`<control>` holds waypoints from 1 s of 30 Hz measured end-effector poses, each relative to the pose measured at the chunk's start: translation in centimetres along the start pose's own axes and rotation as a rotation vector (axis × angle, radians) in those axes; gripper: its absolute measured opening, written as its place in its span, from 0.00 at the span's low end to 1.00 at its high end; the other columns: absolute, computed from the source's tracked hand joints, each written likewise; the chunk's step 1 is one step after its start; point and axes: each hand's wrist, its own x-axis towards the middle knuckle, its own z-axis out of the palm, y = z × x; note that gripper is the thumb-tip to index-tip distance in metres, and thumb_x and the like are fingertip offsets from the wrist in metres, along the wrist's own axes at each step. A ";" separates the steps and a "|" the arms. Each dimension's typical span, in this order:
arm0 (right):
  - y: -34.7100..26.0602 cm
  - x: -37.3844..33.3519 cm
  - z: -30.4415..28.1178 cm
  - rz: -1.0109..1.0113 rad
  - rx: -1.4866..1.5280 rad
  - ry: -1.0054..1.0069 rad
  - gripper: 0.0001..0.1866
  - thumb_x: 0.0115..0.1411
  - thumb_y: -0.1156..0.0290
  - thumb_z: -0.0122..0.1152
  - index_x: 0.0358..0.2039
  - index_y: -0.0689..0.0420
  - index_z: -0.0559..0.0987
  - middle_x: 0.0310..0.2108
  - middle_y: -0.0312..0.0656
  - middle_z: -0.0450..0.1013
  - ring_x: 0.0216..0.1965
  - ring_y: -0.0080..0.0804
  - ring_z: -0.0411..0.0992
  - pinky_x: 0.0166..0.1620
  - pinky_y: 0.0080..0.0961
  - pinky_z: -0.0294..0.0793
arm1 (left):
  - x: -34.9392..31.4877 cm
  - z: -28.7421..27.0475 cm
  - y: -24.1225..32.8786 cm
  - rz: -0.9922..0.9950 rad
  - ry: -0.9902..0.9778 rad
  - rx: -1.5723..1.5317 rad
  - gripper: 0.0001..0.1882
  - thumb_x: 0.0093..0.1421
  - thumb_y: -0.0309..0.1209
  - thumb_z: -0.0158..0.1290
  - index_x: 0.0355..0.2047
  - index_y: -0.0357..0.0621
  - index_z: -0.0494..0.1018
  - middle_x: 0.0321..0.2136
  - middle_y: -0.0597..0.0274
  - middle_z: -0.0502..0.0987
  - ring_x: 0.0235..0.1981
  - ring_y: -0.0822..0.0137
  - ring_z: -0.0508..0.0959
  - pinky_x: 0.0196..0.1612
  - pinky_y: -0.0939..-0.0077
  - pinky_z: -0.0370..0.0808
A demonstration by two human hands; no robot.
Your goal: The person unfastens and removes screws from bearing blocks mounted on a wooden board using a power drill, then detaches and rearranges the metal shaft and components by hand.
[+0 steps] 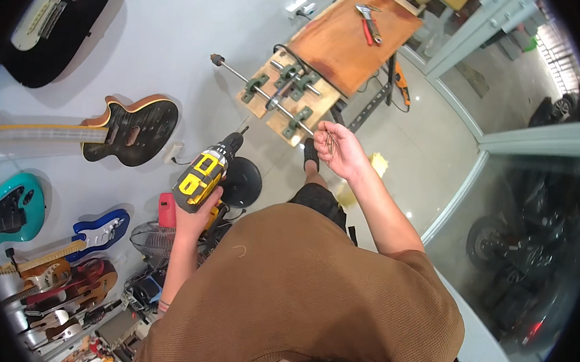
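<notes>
A yellow and black cordless drill (pixel 200 177) is gripped in my left hand (pixel 196 218), its chuck and bit pointing up toward the bench. My right hand (pixel 341 152) is curled, palm up, around several thin brass-coloured screws (pixel 331 144). That hand is beside the near end of a long metal shaft (pixel 282 107), which runs through green bearing blocks (pixel 300 117) on a pale wooden board (pixel 285 129). Whether my fingers touch the shaft, I cannot tell. A second, shorter rod (pixel 309 86) sits in other green blocks beyond it.
Red-handled pliers and an adjustable wrench (pixel 368 25) lie on the brown bench top (pixel 348 48). An orange power tool (pixel 401 81) is beneath it. Guitars (pixel 133 131) hang on the left wall. A round black stool (pixel 242 181) and a fan (pixel 150 239) stand left; glass doors (pixel 466 119) are right.
</notes>
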 end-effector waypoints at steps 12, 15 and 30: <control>-0.3 -29.9 -10.5 -0.361 0.117 0.481 0.12 0.79 0.66 0.52 0.40 0.58 0.79 0.34 0.39 0.81 0.29 0.28 0.77 0.27 0.23 0.76 | -8.9 11.5 -4.1 0.159 -0.344 -0.187 0.15 0.64 0.22 0.69 0.52 0.40 0.83 0.43 0.64 0.89 0.31 0.78 0.83 0.33 0.78 0.81; 1.5 -32.7 -19.5 -0.141 0.149 0.393 0.12 0.76 0.68 0.54 0.35 0.59 0.79 0.30 0.41 0.77 0.27 0.29 0.73 0.28 0.22 0.73 | -9.7 14.4 -0.5 0.335 -0.381 -0.159 0.26 0.63 0.22 0.69 0.62 0.38 0.79 0.45 0.64 0.88 0.37 0.76 0.83 0.40 0.77 0.81; -20.8 -30.7 -26.7 0.068 -0.035 0.404 0.11 0.80 0.69 0.50 0.57 0.58 0.72 0.38 0.43 0.77 0.36 0.36 0.77 0.39 0.30 0.82 | -6.7 38.7 16.3 0.364 -0.386 -0.099 0.44 0.60 0.23 0.70 0.76 0.46 0.66 0.65 0.52 0.79 0.65 0.59 0.79 0.67 0.67 0.73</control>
